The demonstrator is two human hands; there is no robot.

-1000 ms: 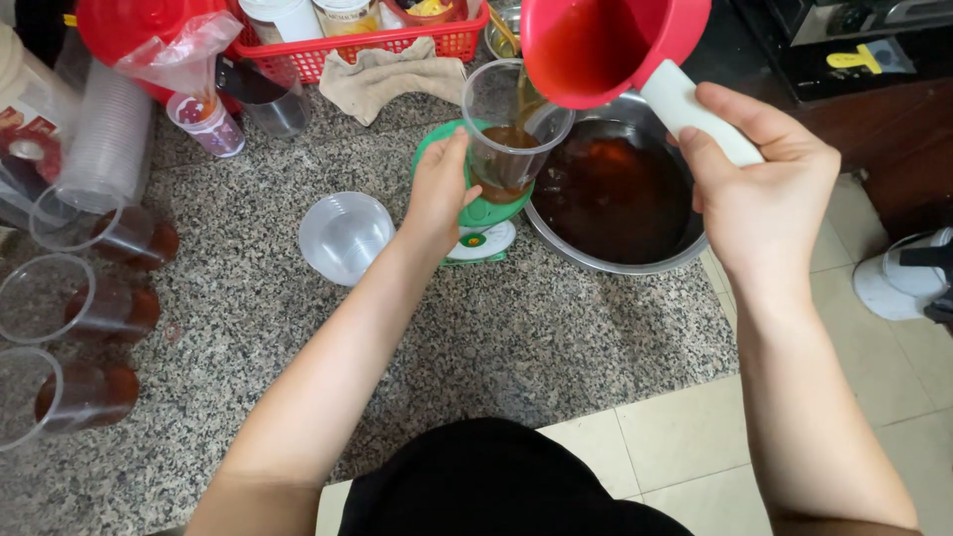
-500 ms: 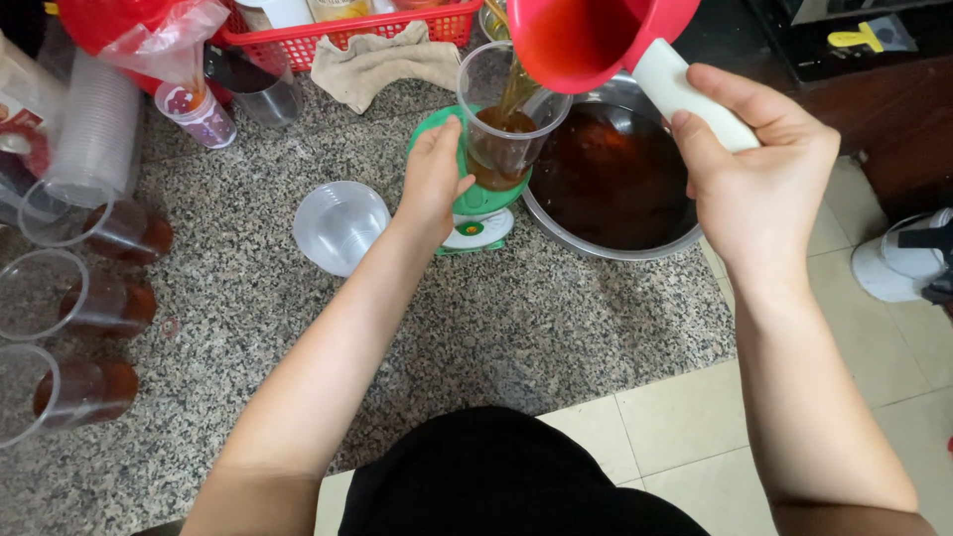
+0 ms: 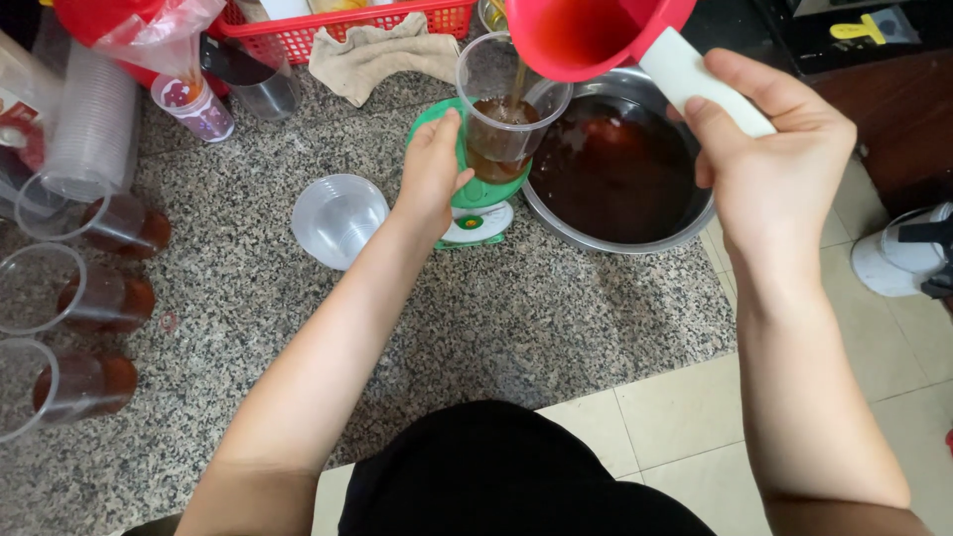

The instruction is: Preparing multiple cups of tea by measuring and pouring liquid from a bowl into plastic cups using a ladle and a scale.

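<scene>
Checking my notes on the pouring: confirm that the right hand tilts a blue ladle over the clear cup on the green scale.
Not quite: the ladle is red, with a white handle. As the head view shows, the right hand tilts it over the clear cup on the green scale.

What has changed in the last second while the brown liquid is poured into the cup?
Little changed. The red ladle in the right hand keeps pouring, and the brown liquid in the clear plastic cup stands a little higher than before. The left hand still steadies the cup on the green scale. The steel bowl, the empty cup and the filled cups have not moved.
</scene>
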